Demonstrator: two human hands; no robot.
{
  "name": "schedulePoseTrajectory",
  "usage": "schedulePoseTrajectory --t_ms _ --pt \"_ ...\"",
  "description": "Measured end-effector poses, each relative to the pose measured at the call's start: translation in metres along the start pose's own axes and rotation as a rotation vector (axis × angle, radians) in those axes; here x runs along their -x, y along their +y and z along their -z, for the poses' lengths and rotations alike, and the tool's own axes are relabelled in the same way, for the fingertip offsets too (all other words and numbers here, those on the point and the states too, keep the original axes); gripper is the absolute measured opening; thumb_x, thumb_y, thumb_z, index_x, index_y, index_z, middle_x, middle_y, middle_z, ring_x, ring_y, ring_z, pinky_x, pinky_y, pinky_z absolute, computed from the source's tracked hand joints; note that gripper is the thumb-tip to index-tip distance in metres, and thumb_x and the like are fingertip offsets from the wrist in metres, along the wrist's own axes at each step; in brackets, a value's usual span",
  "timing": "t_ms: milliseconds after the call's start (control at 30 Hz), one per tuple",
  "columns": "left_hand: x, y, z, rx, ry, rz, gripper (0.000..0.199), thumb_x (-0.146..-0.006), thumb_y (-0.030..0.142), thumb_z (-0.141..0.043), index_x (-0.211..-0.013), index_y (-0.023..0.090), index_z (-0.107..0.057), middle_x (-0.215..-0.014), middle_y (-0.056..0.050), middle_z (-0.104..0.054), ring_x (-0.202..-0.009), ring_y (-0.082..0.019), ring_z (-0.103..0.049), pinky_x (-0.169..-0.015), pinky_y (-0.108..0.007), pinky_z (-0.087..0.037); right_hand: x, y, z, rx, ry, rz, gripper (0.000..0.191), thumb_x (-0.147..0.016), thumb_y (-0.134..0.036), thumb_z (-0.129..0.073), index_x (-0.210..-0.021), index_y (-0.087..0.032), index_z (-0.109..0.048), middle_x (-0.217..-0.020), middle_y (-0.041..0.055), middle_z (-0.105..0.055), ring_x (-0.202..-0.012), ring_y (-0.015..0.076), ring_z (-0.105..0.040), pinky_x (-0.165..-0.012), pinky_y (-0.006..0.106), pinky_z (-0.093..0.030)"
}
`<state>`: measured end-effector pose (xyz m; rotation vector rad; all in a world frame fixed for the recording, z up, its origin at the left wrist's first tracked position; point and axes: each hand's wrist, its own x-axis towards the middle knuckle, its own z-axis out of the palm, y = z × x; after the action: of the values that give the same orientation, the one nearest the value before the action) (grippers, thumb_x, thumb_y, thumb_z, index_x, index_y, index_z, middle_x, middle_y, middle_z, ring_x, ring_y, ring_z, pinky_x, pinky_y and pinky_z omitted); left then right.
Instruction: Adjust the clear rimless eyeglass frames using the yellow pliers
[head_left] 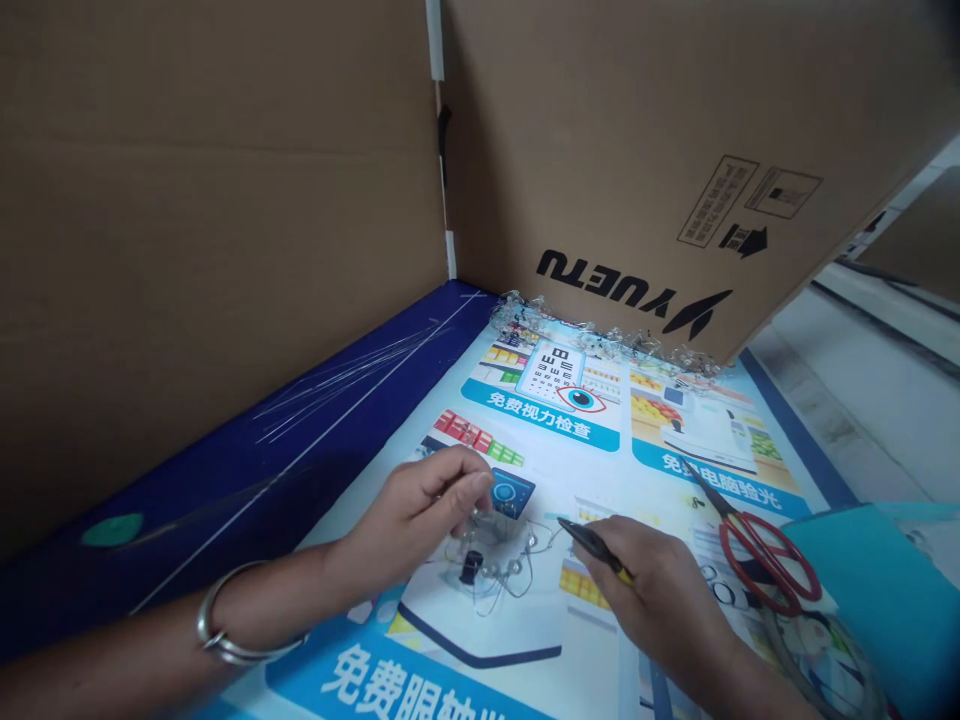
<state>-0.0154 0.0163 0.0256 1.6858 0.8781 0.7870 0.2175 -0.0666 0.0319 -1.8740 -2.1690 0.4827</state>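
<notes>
My left hand (439, 500), with a silver bangle (217, 625) at the wrist, pinches a tangle of thin wire with clear beads (517, 568) and a small black piece (471, 568) on it. The wire loops hang to the right of and below my fingers. My right hand (652, 580) is wrapped round dark-tipped pliers (596, 548) with a bit of yellow on the handle. Their tip points left, close to the end of a wire loop; whether it touches the wire is too small to tell.
Red-handled scissors (769, 560) lie right of my right hand, beside a teal sheet (877, 590) and a coil of wire (817, 660). Clear beaded wire pieces (630, 345) line the foot of the cardboard walls (600, 150). Thin straight wires (337, 385) and a green patch (112, 530) are at left.
</notes>
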Motion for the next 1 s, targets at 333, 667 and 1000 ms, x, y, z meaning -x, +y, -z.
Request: schedulePoseTrajectory --t_ms 333,667,1000 --pt "-0.022 -0.033 0.002 0.052 0.018 -0.002 0.013 -0.087 0.029 -0.046 -0.085 0.017 -0.051 -0.072 0.002 -0.050 -0.065 -0.011 -0.048 -0.059 -0.022 -0.040 -0.025 -0.001 -0.010 0.143 0.068 -0.046 0.014 -0.086 -0.030 -0.045 -0.085 -0.022 -0.057 -0.079 0.0007 -0.061 -0.072 0.0167 -0.056 -0.061 0.025 -0.036" --pt "-0.017 -0.031 0.003 -0.367 -0.272 -0.286 0.023 -0.072 0.014 -0.057 -0.093 0.017 -0.049 -0.098 -0.005 -0.049 -0.094 -0.019 -0.046 -0.085 -0.032 -0.039 -0.034 0.002 -0.032 0.065 0.120 -0.021 0.014 -0.086 -0.030 -0.045 -0.085 -0.021 -0.056 -0.078 0.0017 -0.059 -0.073 0.0166 -0.055 -0.062 0.025 -0.037" --pt "-0.012 -0.033 -0.007 -0.586 -0.258 -0.315 0.027 -0.070 0.012 -0.059 -0.094 0.019 -0.049 -0.096 -0.003 -0.051 -0.094 -0.021 -0.045 -0.084 -0.034 -0.036 -0.026 0.011 -0.044 -0.059 0.251 0.038 0.017 -0.085 -0.026 -0.046 -0.094 -0.020 -0.059 -0.083 0.0043 -0.060 -0.080 0.0184 -0.054 -0.070 0.027 -0.041"
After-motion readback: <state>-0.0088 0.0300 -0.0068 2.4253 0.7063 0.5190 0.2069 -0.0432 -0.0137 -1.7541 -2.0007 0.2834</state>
